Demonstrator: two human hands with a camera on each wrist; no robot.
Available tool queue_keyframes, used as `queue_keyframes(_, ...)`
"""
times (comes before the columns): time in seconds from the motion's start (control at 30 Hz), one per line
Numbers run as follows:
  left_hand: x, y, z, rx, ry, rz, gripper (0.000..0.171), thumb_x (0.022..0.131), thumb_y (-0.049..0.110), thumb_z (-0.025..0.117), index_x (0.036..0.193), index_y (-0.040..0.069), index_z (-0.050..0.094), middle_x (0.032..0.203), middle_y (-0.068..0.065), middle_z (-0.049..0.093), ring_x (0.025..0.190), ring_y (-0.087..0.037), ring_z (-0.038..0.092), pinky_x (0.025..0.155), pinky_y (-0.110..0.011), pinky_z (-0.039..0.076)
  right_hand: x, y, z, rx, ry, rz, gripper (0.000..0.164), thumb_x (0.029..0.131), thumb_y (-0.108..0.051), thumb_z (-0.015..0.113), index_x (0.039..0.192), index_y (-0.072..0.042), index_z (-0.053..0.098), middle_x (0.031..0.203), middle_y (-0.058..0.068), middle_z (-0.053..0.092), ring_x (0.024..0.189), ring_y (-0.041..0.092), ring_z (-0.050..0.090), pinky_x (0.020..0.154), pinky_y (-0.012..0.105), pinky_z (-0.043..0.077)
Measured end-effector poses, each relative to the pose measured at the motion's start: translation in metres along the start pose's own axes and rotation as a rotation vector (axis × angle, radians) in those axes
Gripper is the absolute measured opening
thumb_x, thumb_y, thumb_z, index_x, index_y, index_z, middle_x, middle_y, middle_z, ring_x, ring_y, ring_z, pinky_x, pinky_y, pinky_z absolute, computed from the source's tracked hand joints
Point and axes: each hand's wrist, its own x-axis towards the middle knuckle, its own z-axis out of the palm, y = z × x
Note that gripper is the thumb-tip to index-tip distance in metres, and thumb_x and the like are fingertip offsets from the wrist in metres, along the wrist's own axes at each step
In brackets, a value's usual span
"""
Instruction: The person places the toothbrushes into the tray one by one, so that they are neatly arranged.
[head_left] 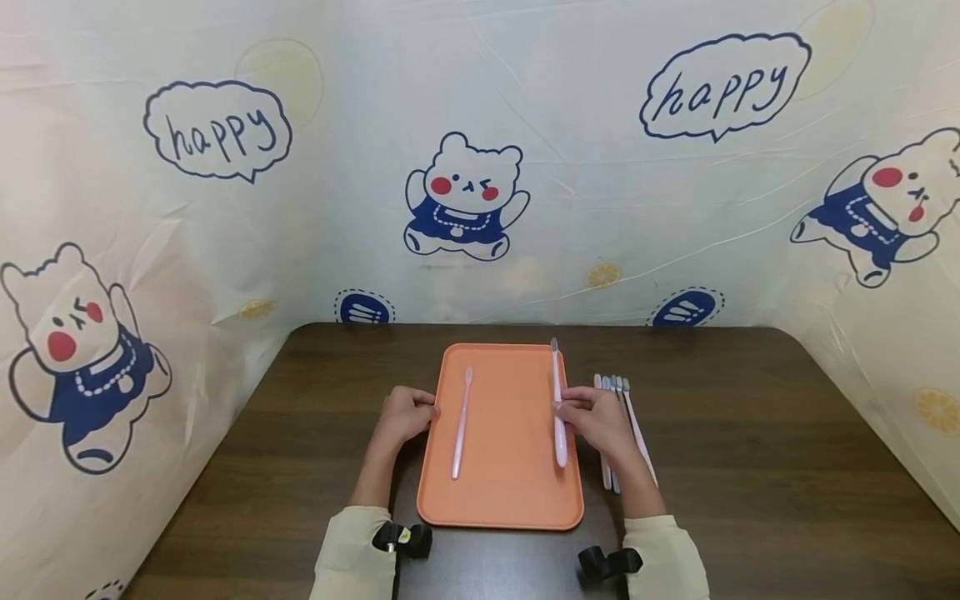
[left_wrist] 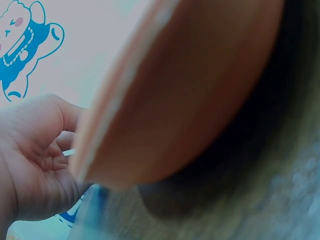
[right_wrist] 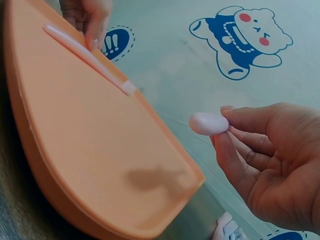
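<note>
Toothbrush [head_left: 560,435] at lower ctr-right of frame is pinched in R hand [head_left: 597,418] above tray [head_left: 510,442], L hand [head_left: 407,414] gripping tray's rim; prob. mid-placing, next move calls for lowering & release.

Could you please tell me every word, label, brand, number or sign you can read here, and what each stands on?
"happy": left speech bubble on the patterned backdrop.
"happy": right speech bubble, same backdrop.
Blue ovals, same backdrop: white strokes, too unclear to read.
Left wrist camera: pale mark, too small to read.
Orange tray, held toothbrush: no readable text.
</note>
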Motion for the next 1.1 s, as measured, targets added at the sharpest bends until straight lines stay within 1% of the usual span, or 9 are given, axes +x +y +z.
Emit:
queue_keyframes(0.1, -0.0001, -0.0009, 0.0008, -0.001, -0.002, -0.007, 0.024, 0.089, 0.005, 0.065, 0.109, -0.003, 0.077, 0.102, -0.019, 0.076, 0.077, -0.015, 0.070, 0.070, -0.031, 0.061, 0.0001, 0.0007, 0.0014, -0.006, -0.003, 0.010, 0.035, 0.090, -0.006, 0.069, 0.122, 0.009, 0.068, 0.101, 0.019, 0.076, 0.076, 0.006, 0.065, 0.069, 0.025, 0.060)
queue_keyframes(0.27, 0.0002, -0.0030, 0.0021, -0.003, -0.007, -0.002, 0.024, 0.088, 0.005, 0.065, 0.108, -0.003, 0.077, 0.103, -0.020, 0.076, 0.077, -0.015, 0.070, 0.071, -0.032, 0.061, 0.0001, 0.0025, 0.0036, -0.007, -0.017, 0.019, 0.035, 0.091, -0.006, 0.069, 0.123, 0.008, 0.067, 0.102, 0.019, 0.075, 0.076, 0.006, 0.065, 0.073, 0.031, 0.062)
queue_keyframes(0.33, 0.0008, -0.0037, 0.0025, -0.002, -0.008, -0.001, 0.024, 0.088, 0.005, 0.065, 0.108, -0.003, 0.077, 0.104, -0.020, 0.075, 0.077, -0.015, 0.070, 0.071, -0.033, 0.062, -0.0001, 0.0028, 0.0045, -0.009, -0.018, 0.020, 0.035, 0.091, -0.006, 0.069, 0.122, 0.008, 0.068, 0.101, 0.019, 0.075, 0.076, 0.006, 0.065, 0.073, 0.032, 0.062)
queue_keyframes(0.63, 0.0019, -0.0017, 0.0004, 0.001, -0.017, 0.000, 0.026, 0.089, 0.006, 0.065, 0.110, -0.004, 0.076, 0.105, -0.021, 0.075, 0.077, -0.017, 0.070, 0.072, -0.034, 0.062, 0.0013, 0.0021, 0.0078, -0.035, -0.013, 0.015, 0.032, 0.091, -0.007, 0.070, 0.120, 0.007, 0.069, 0.100, 0.019, 0.075, 0.075, 0.007, 0.065, 0.068, 0.025, 0.060)
queue_keyframes(0.73, 0.0025, -0.0016, 0.0002, 0.005, -0.012, -0.003, 0.026, 0.089, 0.007, 0.065, 0.110, -0.003, 0.077, 0.105, -0.021, 0.075, 0.078, -0.017, 0.071, 0.073, -0.033, 0.062, 0.0016, 0.0024, 0.0085, -0.037, -0.014, 0.020, 0.032, 0.091, -0.008, 0.071, 0.119, 0.006, 0.070, 0.100, 0.019, 0.075, 0.075, 0.008, 0.065, 0.067, 0.025, 0.059)
queue_keyframes(0.93, 0.0041, -0.0014, -0.0006, 0.011, -0.012, -0.002, 0.026, 0.089, 0.007, 0.065, 0.110, -0.002, 0.076, 0.106, -0.021, 0.075, 0.080, -0.019, 0.071, 0.074, -0.034, 0.062, 0.0048, 0.0042, 0.0095, -0.057, -0.023, 0.011, 0.032, 0.091, -0.008, 0.071, 0.119, 0.006, 0.070, 0.102, 0.021, 0.074, 0.076, 0.010, 0.065, 0.070, 0.026, 0.061)
queue_keyframes(1.1, 0.0051, -0.0015, -0.0006, 0.018, -0.014, -0.003, 0.026, 0.090, 0.008, 0.065, 0.111, -0.002, 0.077, 0.107, -0.020, 0.075, 0.081, -0.018, 0.070, 0.074, -0.033, 0.062, 0.0074, 0.0068, 0.0101, -0.073, -0.021, 0.021, 0.032, 0.091, -0.008, 0.071, 0.119, 0.006, 0.070, 0.102, 0.020, 0.075, 0.076, 0.010, 0.065, 0.071, 0.026, 0.061)
